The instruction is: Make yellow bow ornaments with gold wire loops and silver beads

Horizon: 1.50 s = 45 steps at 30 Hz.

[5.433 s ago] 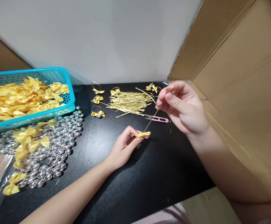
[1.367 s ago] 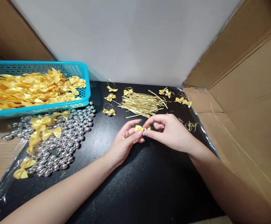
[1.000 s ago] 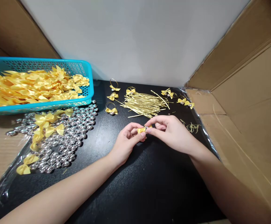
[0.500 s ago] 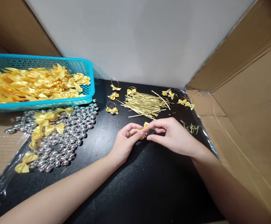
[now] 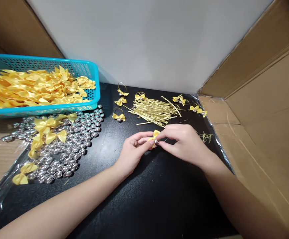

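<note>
Over the middle of the black table, my left hand (image 5: 134,149) pinches a yellow ribbon bow (image 5: 156,133) between thumb and fingers. A shiny silver bead (image 5: 156,141) sits at the centre of the bow. From the right, my right hand (image 5: 184,142) closes thumb and forefinger on the bead, and a short thin wire end pokes out by the fingertips. Just beyond the hands lies a pile of gold twist ties (image 5: 154,111). The lower part of the bow is covered by fingers.
A blue basket (image 5: 97,83) full of yellow bows stands at back left. Silver beads (image 5: 60,166) and loose bows (image 5: 56,136) spread before it. Bows with beads, some on wire loops (image 5: 119,117), lie around the ties. Wire scraps (image 5: 206,137) lie right. Cardboard (image 5: 263,99) borders the table.
My right thumb and forefinger have come together at the bead, where they were slightly apart before. The bead shows more plainly now. My left hand keeps its hold on the bow.
</note>
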Available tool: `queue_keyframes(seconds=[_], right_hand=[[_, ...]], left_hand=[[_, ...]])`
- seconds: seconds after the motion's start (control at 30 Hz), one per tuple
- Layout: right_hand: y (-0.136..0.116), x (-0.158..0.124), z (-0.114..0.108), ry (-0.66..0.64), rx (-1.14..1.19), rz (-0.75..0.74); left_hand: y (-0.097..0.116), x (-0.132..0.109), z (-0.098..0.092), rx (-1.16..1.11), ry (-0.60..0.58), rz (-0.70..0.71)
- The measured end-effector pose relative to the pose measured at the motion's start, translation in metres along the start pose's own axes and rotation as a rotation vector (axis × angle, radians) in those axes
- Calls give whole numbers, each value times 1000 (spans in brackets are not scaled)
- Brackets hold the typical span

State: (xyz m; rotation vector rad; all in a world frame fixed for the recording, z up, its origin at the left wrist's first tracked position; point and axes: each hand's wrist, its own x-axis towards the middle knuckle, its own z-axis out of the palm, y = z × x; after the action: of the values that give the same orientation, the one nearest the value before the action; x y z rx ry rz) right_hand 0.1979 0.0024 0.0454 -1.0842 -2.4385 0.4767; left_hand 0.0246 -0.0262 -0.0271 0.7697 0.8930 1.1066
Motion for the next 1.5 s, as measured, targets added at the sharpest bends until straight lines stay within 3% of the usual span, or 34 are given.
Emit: queue_keyframes(seconds=[0.13,0.37,0.63,0.73,0.87,0.97,1.2,1.5], right_hand=[[5,-1,-1,28,-136,-139],[7,0,-1,64,-187,-222],[11,1,0,71,-221,-313],[8,0,-5,33,-48,-214],[1,-2,-26,85,234,125],[0,-4,-42,140,309,279],[4,0,-47,364,715,380],[11,8,-45,349,615,421]], left_hand=[[1,0,0,23,-9,42],[6,-3,-1,183,-10,143],[4,2,-1,17,-25,-20],[4,3,0,-40,-10,-59],[5,3,1,-45,2,-67],[6,2,1,-50,-16,-74],[5,-2,1,-32,-152,-149],[8,-10,5,310,-404,-188]])
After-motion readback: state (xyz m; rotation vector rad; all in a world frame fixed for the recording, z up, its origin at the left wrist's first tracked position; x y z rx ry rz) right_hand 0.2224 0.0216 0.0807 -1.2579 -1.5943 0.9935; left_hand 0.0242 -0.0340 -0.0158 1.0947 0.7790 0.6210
